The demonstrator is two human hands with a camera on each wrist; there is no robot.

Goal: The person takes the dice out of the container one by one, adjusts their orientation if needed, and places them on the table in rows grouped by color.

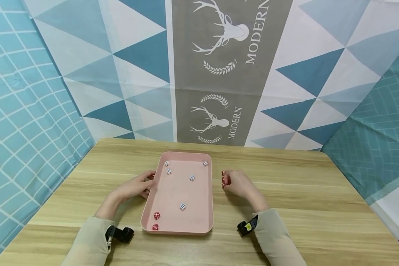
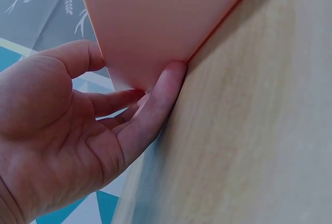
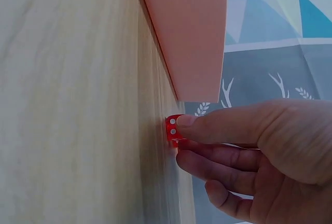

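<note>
A shallow pink tray (image 1: 186, 221) lies on the table. My left hand (image 1: 134, 189) grips its left side, thumb hooked at the rim and other fingers against the outer wall (image 2: 155, 22). To the right of the tray, several red dice (image 1: 224, 180) form a short row. My right hand (image 1: 242, 184) is at this row, its thumb and fingertips pinching a red die (image 3: 174, 127) close over the table, with more red partly hidden behind. Inside the tray lie several scattered white dice (image 1: 192, 178), and two red dice (image 1: 157, 215) in the near left corner.
The wooden table (image 1: 306, 207) reaches back to a patterned cloth wall (image 1: 146, 92). Blue tiled cloth (image 1: 30, 111) hangs at the left and teal cloth (image 1: 382, 107) at the right. Each wrist wears a black strap with a small camera (image 1: 119, 234).
</note>
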